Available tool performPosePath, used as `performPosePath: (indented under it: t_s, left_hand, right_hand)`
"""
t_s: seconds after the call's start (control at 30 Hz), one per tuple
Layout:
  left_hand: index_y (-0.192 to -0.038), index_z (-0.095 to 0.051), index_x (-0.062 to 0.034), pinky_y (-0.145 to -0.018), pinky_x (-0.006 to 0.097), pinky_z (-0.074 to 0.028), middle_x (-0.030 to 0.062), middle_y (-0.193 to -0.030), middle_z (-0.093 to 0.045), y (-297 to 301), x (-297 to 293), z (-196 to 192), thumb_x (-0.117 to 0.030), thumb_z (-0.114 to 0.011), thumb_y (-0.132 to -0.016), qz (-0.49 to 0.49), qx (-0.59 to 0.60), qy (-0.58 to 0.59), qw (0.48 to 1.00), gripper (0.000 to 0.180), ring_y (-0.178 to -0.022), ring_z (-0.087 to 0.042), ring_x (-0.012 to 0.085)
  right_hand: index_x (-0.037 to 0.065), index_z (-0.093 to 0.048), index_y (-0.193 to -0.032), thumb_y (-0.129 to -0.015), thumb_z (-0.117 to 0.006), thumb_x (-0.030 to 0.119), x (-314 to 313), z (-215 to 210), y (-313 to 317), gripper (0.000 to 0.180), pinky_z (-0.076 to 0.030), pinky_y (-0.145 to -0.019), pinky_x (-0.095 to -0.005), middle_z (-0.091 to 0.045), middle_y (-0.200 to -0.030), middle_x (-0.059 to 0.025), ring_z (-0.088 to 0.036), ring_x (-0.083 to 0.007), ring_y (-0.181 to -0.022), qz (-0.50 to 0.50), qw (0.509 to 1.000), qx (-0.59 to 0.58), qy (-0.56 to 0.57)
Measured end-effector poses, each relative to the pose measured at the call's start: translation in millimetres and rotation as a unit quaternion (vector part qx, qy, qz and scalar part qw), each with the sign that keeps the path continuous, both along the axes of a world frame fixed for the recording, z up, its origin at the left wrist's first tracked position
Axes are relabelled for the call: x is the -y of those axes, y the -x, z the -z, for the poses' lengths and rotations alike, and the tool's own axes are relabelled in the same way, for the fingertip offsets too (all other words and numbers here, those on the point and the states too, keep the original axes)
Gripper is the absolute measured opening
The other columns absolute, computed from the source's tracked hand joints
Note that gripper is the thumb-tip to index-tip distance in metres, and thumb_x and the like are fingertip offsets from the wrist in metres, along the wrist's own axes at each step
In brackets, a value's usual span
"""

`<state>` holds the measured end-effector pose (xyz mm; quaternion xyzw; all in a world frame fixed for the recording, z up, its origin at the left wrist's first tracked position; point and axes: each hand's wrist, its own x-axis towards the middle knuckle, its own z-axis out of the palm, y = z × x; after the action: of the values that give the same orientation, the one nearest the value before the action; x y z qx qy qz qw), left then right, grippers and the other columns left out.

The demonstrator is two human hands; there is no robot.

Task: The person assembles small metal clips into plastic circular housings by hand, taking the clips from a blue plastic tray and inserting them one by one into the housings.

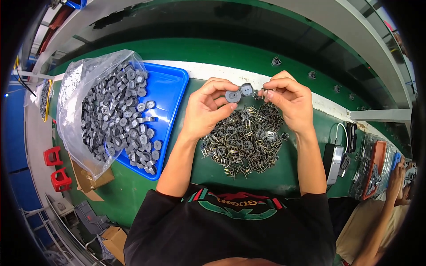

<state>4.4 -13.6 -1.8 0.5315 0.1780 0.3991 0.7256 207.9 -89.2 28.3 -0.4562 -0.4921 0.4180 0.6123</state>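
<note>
My left hand (208,107) is closed, holding a round grey plastic housing (233,96) between thumb and fingers. A second grey housing (246,89), squarer in outline, sits against it on the right. Just beyond, my right hand (289,101) pinches a small dark part with metal bits (261,94), mostly covered by the fingertips. Below both hands a heap of small dark parts with metal pins (248,142) spreads over the green table (290,173). Left of it, a blue tray (175,117) carries many grey housings (120,115), partly inside a clear plastic bag (71,95).
A green belt (213,51) runs along the far side, with several small parts (276,61) on it. At right lie a silver-and-black device (333,162) with a white cable and a red-orange tray (376,164), where another person's hand (396,181) works. Red stools (61,179) stand at left.
</note>
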Motion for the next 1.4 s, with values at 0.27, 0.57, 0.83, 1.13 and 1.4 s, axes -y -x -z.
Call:
performPosePath:
  t_s: [0.27, 0.57, 0.83, 1.13, 1.4]
  left_hand:
    - [-0.113, -0.060, 0.0061, -0.096, 0.035, -0.052, 0.0112, -0.119, -0.051, 4.1, 2.0, 0.9, 0.021, -0.057, -0.077, 0.014, 0.036, 0.020, 0.999, 0.039, -0.113, -0.058, 0.0237]
    - [-0.115, -0.059, 0.0062, -0.094, 0.034, -0.052, 0.0121, -0.122, -0.051, 5.3, 6.5, -1.4, 0.021, -0.056, -0.076, 0.050, 0.036, 0.001, 0.998, 0.041, -0.114, -0.057, 0.0226]
    - [-0.114, -0.060, 0.0060, -0.092, 0.031, -0.054, 0.0118, -0.122, -0.051, 6.2, 7.1, 0.7, 0.021, -0.056, -0.076, 0.058, 0.037, -0.016, 0.997, 0.041, -0.115, -0.057, 0.0220]
    - [-0.103, -0.067, 0.0043, -0.089, 0.029, -0.053, 0.0149, -0.112, -0.065, 13.1, -6.8, -0.4, 0.013, -0.072, -0.074, -0.072, -0.036, -0.040, 0.996, 0.030, -0.102, -0.064, 0.0190]
    - [-0.101, -0.063, 0.0025, -0.086, 0.026, -0.050, 0.0134, -0.111, -0.066, 19.4, -21.7, 16.1, 0.011, -0.071, -0.078, -0.121, 0.011, 0.080, 0.989, 0.026, -0.095, -0.062, 0.0131]
  right_hand:
    - [-0.004, -0.069, -0.097, -0.079, -0.071, -0.005, 5.7, -1.0, 9.5, 0.017, -0.052, -0.071, -0.0262, -0.064, -0.096, -0.0093, -0.063, -0.0149, -0.080, 0.019, 0.994, 0.101, -0.048]
    - [0.001, -0.072, -0.088, -0.076, -0.076, -0.002, 7.4, -8.2, 21.7, 0.014, -0.047, -0.062, -0.0237, -0.065, -0.093, -0.0063, -0.061, -0.0126, -0.082, 0.090, 0.968, 0.223, -0.069]
    - [0.001, -0.071, -0.097, -0.079, -0.073, -0.003, 8.0, -0.4, 33.3, 0.018, -0.048, -0.060, -0.0213, -0.064, -0.093, -0.0064, -0.060, -0.0096, -0.078, 0.100, 0.983, 0.149, -0.028]
    - [0.000, -0.071, -0.096, -0.084, -0.067, 0.009, -46.8, 8.8, -20.9, 0.015, -0.052, -0.071, -0.0314, -0.069, -0.090, -0.0132, -0.068, -0.0213, -0.078, 0.191, 0.906, 0.367, 0.083]
    - [0.001, -0.072, -0.098, -0.084, -0.067, 0.014, -119.8, 63.9, -52.8, 0.019, -0.051, -0.082, -0.0392, -0.069, -0.100, -0.0165, -0.066, -0.0334, -0.091, 0.135, 0.867, 0.453, 0.159]
